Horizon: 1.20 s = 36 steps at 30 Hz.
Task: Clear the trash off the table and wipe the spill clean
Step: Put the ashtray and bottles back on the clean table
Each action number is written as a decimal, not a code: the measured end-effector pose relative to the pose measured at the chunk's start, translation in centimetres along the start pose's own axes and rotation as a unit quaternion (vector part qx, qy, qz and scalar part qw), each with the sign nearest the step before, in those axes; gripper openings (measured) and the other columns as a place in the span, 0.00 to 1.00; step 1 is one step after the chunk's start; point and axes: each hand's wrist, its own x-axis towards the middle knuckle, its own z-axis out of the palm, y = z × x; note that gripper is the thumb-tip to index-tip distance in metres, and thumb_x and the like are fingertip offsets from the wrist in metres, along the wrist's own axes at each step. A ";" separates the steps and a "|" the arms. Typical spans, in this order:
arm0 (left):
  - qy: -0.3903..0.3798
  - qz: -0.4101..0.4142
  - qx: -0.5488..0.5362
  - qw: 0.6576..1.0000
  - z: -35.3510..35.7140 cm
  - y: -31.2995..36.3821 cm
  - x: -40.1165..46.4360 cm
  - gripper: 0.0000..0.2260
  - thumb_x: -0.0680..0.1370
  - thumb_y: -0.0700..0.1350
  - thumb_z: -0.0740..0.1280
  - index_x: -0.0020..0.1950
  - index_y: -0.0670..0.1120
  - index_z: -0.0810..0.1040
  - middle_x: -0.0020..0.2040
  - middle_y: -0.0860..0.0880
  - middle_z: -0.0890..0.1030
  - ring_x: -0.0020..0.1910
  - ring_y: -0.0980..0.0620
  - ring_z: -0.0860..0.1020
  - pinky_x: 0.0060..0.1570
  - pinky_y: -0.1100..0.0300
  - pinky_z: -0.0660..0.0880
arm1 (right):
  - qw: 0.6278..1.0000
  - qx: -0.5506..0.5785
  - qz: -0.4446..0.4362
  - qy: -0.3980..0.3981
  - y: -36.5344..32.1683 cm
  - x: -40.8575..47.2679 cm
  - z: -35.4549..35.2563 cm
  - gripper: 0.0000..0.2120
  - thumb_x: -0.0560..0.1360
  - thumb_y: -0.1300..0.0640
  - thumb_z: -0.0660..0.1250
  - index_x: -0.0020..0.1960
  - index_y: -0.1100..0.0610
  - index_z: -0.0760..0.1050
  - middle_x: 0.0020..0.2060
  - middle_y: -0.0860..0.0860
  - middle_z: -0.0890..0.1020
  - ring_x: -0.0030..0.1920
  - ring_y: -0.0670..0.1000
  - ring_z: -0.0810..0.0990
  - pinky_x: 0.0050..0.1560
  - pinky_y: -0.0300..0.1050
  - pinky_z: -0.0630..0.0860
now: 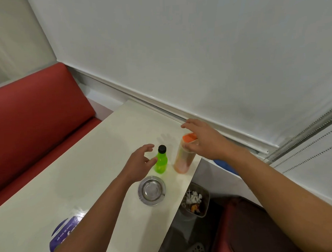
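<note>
On the cream table [73, 178], a green bottle [160, 162] with a black cap stands unlabelled. The left hand [139, 164], fingers loosely spread, hovers just left of it. Right of it, the right hand [201, 141] rests open-fingered on an orange-capped tumbler [184, 156]. Nearer than the bottle sits a steel ashtray [152, 190]; a purple sticker's [61, 237] writing is unreadable.

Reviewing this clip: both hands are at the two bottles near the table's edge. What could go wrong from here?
1. The orange-capped bottle stands close to the table edge; a nudge from the right hand might tip it off toward the trash bin below.
2. The left hand reaches for the green bottle with open fingers; a glancing touch could knock it onto the steel bowl.
</note>
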 end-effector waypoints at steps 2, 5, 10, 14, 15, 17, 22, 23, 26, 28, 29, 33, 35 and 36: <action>0.008 -0.016 -0.015 1.000 -0.5 -0.7 -1.3 0.20 0.80 0.51 0.70 0.71 0.54 0.74 0.63 0.59 0.77 0.45 0.59 0.82 0.45 0.71 0.72 | 0.999 0.034 -0.027 0.025 -1.6 -1.4 -0.1 0.25 0.78 0.44 0.70 0.73 0.46 0.70 0.73 0.43 0.70 0.70 0.46 0.71 0.69 0.47 0.71; 0.017 -0.041 -0.032 0.998 -1.0 -2.2 -3.3 0.17 0.79 0.51 0.71 0.68 0.54 0.76 0.62 0.58 0.79 0.46 0.57 0.82 0.46 0.67 0.74 | 0.995 0.094 -0.037 0.014 -3.7 -3.6 0.6 0.20 0.80 0.45 0.69 0.70 0.45 0.73 0.64 0.40 0.77 0.60 0.40 0.77 0.60 0.41 0.74; 0.016 -0.095 -0.038 0.995 -0.6 -4.9 -6.1 0.15 0.80 0.50 0.70 0.67 0.53 0.77 0.60 0.56 0.79 0.45 0.56 0.82 0.43 0.67 0.74 | 0.983 0.175 0.003 -0.058 -4.2 -4.7 4.8 0.18 0.80 0.46 0.68 0.69 0.45 0.75 0.59 0.37 0.80 0.57 0.37 0.78 0.58 0.38 0.76; 0.043 -0.155 -0.043 0.986 0.8 -7.3 -7.5 0.15 0.79 0.49 0.71 0.65 0.51 0.78 0.58 0.54 0.81 0.47 0.57 0.82 0.47 0.64 0.73 | 0.968 0.225 0.059 -0.095 -2.9 -5.1 10.1 0.18 0.80 0.47 0.70 0.69 0.46 0.75 0.58 0.40 0.80 0.54 0.38 0.80 0.58 0.40 0.78; 0.049 -0.172 -0.048 0.983 1.3 -7.9 -7.8 0.15 0.79 0.48 0.71 0.65 0.49 0.78 0.57 0.53 0.81 0.48 0.56 0.82 0.50 0.63 0.73 | 0.962 0.239 0.079 -0.107 -2.5 -5.3 11.6 0.19 0.80 0.48 0.70 0.70 0.47 0.75 0.59 0.41 0.80 0.53 0.39 0.81 0.57 0.40 0.79; 0.052 -0.209 -0.058 0.975 2.4 -8.8 -8.4 0.15 0.79 0.47 0.71 0.66 0.47 0.78 0.56 0.52 0.81 0.52 0.54 0.80 0.53 0.59 0.75 | 0.949 0.262 0.115 -0.135 -1.7 -5.5 14.4 0.20 0.80 0.48 0.70 0.70 0.48 0.74 0.59 0.42 0.79 0.52 0.40 0.81 0.53 0.37 0.79; 0.050 -0.290 -0.089 0.952 4.9 -10.1 -9.3 0.18 0.79 0.48 0.71 0.68 0.47 0.76 0.56 0.50 0.81 0.51 0.50 0.82 0.47 0.58 0.77 | 0.924 0.287 0.179 -0.179 -0.1 -5.0 19.2 0.19 0.79 0.47 0.70 0.68 0.46 0.73 0.63 0.45 0.77 0.52 0.44 0.82 0.55 0.46 0.79; 0.049 -0.300 -0.089 0.948 5.3 -10.1 -9.4 0.19 0.79 0.48 0.70 0.68 0.46 0.76 0.55 0.50 0.81 0.51 0.50 0.82 0.49 0.58 0.77 | 0.921 0.287 0.191 -0.184 0.2 -4.7 19.8 0.22 0.79 0.47 0.70 0.70 0.48 0.72 0.63 0.46 0.77 0.53 0.46 0.82 0.56 0.47 0.79; 0.054 -0.319 -0.085 0.943 6.3 -10.1 -9.2 0.19 0.80 0.47 0.70 0.70 0.45 0.75 0.55 0.48 0.82 0.51 0.49 0.82 0.53 0.56 0.78 | 0.913 0.286 0.209 -0.202 1.2 -3.7 21.2 0.27 0.78 0.48 0.71 0.75 0.50 0.68 0.66 0.49 0.76 0.55 0.50 0.81 0.59 0.50 0.78; 0.065 -0.328 -0.090 0.938 6.7 -9.9 -8.9 0.19 0.79 0.46 0.70 0.69 0.45 0.75 0.55 0.48 0.83 0.51 0.49 0.82 0.54 0.56 0.78 | 0.914 0.276 0.208 -0.211 1.7 -2.9 21.8 0.29 0.78 0.48 0.71 0.76 0.51 0.66 0.66 0.50 0.75 0.57 0.50 0.80 0.60 0.49 0.77; 0.071 -0.333 -0.092 0.936 7.0 -9.8 -8.7 0.19 0.79 0.46 0.70 0.69 0.45 0.75 0.55 0.48 0.83 0.51 0.49 0.82 0.53 0.56 0.78 | 0.916 0.269 0.206 -0.214 1.9 -2.6 22.0 0.30 0.78 0.48 0.71 0.76 0.51 0.66 0.66 0.50 0.76 0.58 0.51 0.80 0.61 0.49 0.76; 0.078 -0.340 -0.087 0.933 7.7 -9.5 -8.1 0.18 0.79 0.47 0.70 0.68 0.45 0.76 0.54 0.49 0.83 0.52 0.50 0.82 0.55 0.56 0.77 | 0.923 0.246 0.192 -0.226 2.2 -1.6 22.8 0.31 0.78 0.48 0.70 0.77 0.52 0.64 0.64 0.50 0.77 0.63 0.51 0.77 0.63 0.46 0.72; 0.082 -0.341 -0.090 0.932 7.9 -9.5 -8.1 0.18 0.79 0.47 0.70 0.68 0.46 0.76 0.54 0.49 0.83 0.52 0.50 0.82 0.57 0.55 0.78 | 0.923 0.246 0.185 -0.231 2.1 -1.2 22.9 0.30 0.79 0.49 0.70 0.77 0.52 0.64 0.62 0.50 0.79 0.62 0.50 0.78 0.62 0.45 0.72; 0.084 -0.342 -0.095 0.931 8.0 -9.4 -8.1 0.18 0.79 0.47 0.70 0.68 0.46 0.76 0.54 0.49 0.83 0.52 0.50 0.82 0.56 0.55 0.78 | 0.922 0.247 0.184 -0.233 2.0 -1.0 23.0 0.29 0.79 0.50 0.70 0.76 0.52 0.65 0.61 0.49 0.80 0.61 0.50 0.78 0.61 0.45 0.73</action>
